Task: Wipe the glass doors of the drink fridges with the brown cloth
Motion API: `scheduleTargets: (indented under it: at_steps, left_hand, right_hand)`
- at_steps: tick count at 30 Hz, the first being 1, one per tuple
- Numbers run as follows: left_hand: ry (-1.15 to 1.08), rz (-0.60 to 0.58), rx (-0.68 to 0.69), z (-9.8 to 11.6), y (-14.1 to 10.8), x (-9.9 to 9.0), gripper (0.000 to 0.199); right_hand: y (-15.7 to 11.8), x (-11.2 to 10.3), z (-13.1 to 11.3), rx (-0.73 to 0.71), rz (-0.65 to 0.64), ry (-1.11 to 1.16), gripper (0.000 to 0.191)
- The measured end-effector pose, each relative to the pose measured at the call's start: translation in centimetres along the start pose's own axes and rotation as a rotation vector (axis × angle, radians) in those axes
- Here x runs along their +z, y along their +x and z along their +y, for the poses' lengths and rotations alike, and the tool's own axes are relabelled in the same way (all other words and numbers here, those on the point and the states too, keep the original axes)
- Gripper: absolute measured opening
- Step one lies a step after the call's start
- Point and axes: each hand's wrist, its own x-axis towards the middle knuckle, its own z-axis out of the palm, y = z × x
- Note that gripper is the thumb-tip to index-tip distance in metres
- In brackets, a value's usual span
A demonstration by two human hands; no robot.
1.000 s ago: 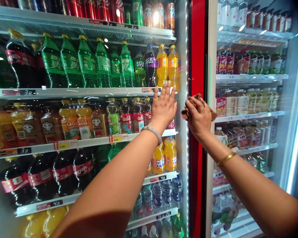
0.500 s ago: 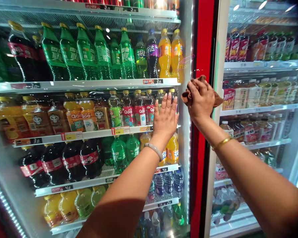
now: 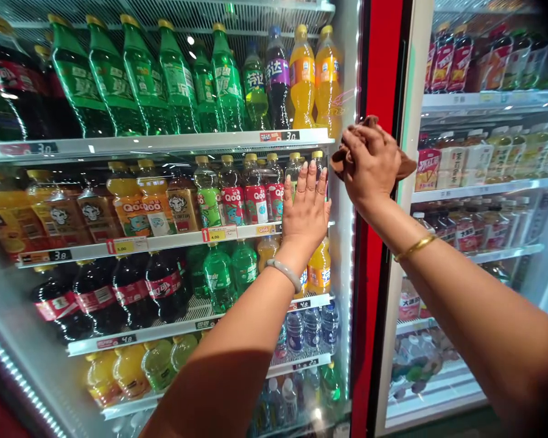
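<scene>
Cloth (image 3: pixel 406 168) lies before the door frame (image 3: pixel 384 61), between shelves (image 3: pixel 164 142) of bottles (image 3: pixel 227 79).

Green bottles (image 3: pixel 146 79), a purple-labelled bottle (image 3: pixel 277 76) and orange bottles (image 3: pixel 302 79) line a white shelf (image 3: pixel 141 145).

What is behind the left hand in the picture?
Behind the left hand, the yellow caps of two bottles show above it; whatever it covers cannot be seen.

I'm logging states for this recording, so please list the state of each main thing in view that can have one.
Left hand: open, nearly flat
Right hand: closed around the cloth
Cloth: bunched up
Grey bangle: worn, left wrist
Gold bangle: worn, right forearm
Green bottles: capped, upright
Orange bottles: capped, upright
Light strip: lit
</scene>
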Motion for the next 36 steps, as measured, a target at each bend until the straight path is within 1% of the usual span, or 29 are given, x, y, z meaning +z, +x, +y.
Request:
scheduleTargets:
  at_steps: [1,2,3,5,8,10,12,13,14,15,17,18,20,21,22,23,24,25,28,30,32,33,34,36]
  left_hand:
    - [-0.003,-0.005,0.000,0.0,0.0,0.0,0.069]
    - [-0.004,-0.009,0.001,-0.1,0.0,0.0,0.070]
    - [-0.005,-0.012,0.006,-0.1,0.0,-0.1,0.071]
    - [-0.004,-0.016,0.013,-0.2,-0.1,-0.1,0.072]
    - [-0.012,-0.013,0.013,-0.1,-0.6,0.1,0.072]
    - [-0.022,0.002,0.011,0.0,-1.5,0.3,0.071]
    - [-0.033,0.017,0.016,0.2,-2.6,0.8,0.072]
    - [-0.038,0.024,0.020,0.3,-3.2,1.1,0.072]
    - [-0.042,0.031,0.023,0.4,-3.8,1.4,0.073]
    - [-0.044,0.037,0.024,0.5,-4.2,1.7,0.073]
    - [-0.045,0.050,0.021,0.6,-4.8,2.1,0.074]
    - [-0.045,0.058,0.021,0.7,-4.9,2.3,0.075]
    - [-0.048,0.071,0.021,0.7,-4.8,2.5,0.075]
    - [-0.051,0.075,0.020,0.6,-4.7,2.5,0.075]
    - [-0.054,0.075,0.021,0.6,-4.6,2.5,0.076]
    - [-0.058,0.074,0.021,0.6,-4.5,2.4,0.076]
    - [-0.063,0.071,0.019,0.7,-4.5,2.4,0.077]
    - [-0.069,0.068,0.015,0.7,-4.6,2.3,0.078]
    - [-0.087,0.067,-0.014,1.1,-5.4,2.3,0.081]
    - [-0.094,0.063,-0.033,1.7,-6.5,2.7,0.084]
    - [-0.092,0.054,-0.050,2.4,-8.1,3.3,0.086]
    - [-0.090,0.045,-0.056,2.7,-9.0,3.7,0.087]
    - [-0.087,0.037,-0.061,3.1,-9.9,4.1,0.088]
    - [-0.083,0.025,-0.065,3.7,-11.3,4.9,0.090]
  right_hand:
    - [0.5,0.1,-0.3,0.021,0.007,0.001,0.051]
    - [0.3,0.2,-0.6,0.031,0.007,0.003,0.052]
    - [-0.6,0.3,-0.7,0.031,0.002,0.003,0.052]
    - [-3.9,0.3,-0.8,0.015,-0.008,0.000,0.053]
    - [-10.7,0.2,-0.1,-0.031,-0.010,-0.019,0.055]
    - [-14.7,0.0,0.6,-0.082,-0.029,-0.017,0.057]
    - [-17.0,-0.1,1.3,-0.138,-0.052,-0.007,0.057]
    - [-17.2,-0.1,1.6,-0.164,-0.050,-0.007,0.055]
    - [-16.8,0.0,1.8,-0.185,-0.039,-0.011,0.052]
    - [-15.9,0.1,1.9,-0.200,-0.020,-0.019,0.047]
    - [-12.6,0.3,1.7,-0.192,0.028,-0.037,0.041]
    - [-10.8,0.5,1.5,-0.164,0.042,-0.037,0.042]
    - [-7.6,0.9,1.0,-0.056,0.062,-0.025,0.044]
    - [-6.6,1.1,0.8,-0.019,0.067,-0.020,0.045]
    - [-6.2,1.4,0.6,0.006,0.070,-0.017,0.046]
    - [-6.5,1.5,0.5,0.012,0.075,-0.018,0.047]
    - [-7.5,1.7,0.4,0.005,0.087,-0.022,0.047]
    - [-9.0,1.7,0.4,-0.013,0.103,-0.031,0.047]
    - [-15.9,1.4,0.7,-0.080,0.146,-0.066,0.046]
    - [-20.6,0.9,0.8,-0.103,0.119,-0.071,0.046]
    - [-23.6,0.4,0.8,-0.122,0.068,-0.066,0.045]
    - [-24.2,0.2,0.8,-0.124,0.043,-0.066,0.044]
    - [-24.2,0.0,0.7,-0.119,0.026,-0.067,0.043]
    - [-22.4,0.0,0.5,-0.082,0.017,-0.067,0.043]
